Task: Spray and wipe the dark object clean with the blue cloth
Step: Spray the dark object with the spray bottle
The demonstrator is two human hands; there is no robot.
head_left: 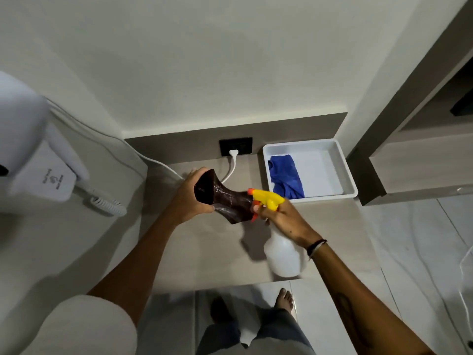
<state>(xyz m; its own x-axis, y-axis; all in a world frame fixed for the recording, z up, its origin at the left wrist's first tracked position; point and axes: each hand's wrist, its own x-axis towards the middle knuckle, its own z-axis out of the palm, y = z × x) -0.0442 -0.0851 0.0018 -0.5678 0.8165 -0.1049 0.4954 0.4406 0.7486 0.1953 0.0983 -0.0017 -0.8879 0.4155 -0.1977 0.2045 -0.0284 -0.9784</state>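
My left hand (pixel 190 198) grips a dark brown, glossy, hourglass-shaped object (pixel 225 201) by its wide end and holds it tilted above the counter. In my right hand (pixel 284 219) is a white spray bottle (pixel 282 252) with a yellow head and orange nozzle (pixel 266 197). The nozzle sits right against the dark object's narrow middle, and a finger rests on the orange trigger. The blue cloth (pixel 285 175) lies crumpled in the left part of a white tray (pixel 350 183) at the back right of the counter.
A grey counter (pixel 204 252) runs below my hands, its front edge near my feet. A black wall socket (pixel 235 146) holds a white plug and cable. A white wall-mounted hair dryer (pixel 38 160) with a coiled cord hangs at left. A cabinet (pixel 419 160) stands at right.
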